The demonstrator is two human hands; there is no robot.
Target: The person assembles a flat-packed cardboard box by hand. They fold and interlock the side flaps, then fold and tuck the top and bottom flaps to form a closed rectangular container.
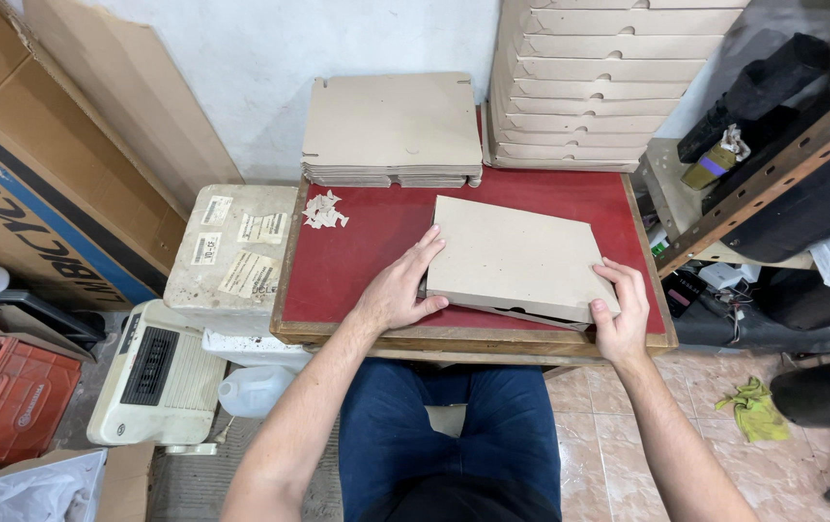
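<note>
A flat grey cardboard box (516, 253) lies on the red-topped wooden table (357, 261), its lid nearly closed. My left hand (400, 285) presses on the box's left edge, fingers spread along the side. At the front right corner my right hand (618, 307) grips the box, thumb on the lid. A pile of flat die-cut cardboard blanks (391, 126) rests at the table's back left. A tall stack of folded boxes (594, 82) stands at the back right against the wall.
Small paper scraps (324, 210) lie on the table's left side. Left of the table sit a white block with labels (231, 246), a white appliance (154, 372) and a plastic jug (256, 389). A metal shelf (782, 164) stands on the right. A yellow rag (755, 406) lies on the tiled floor.
</note>
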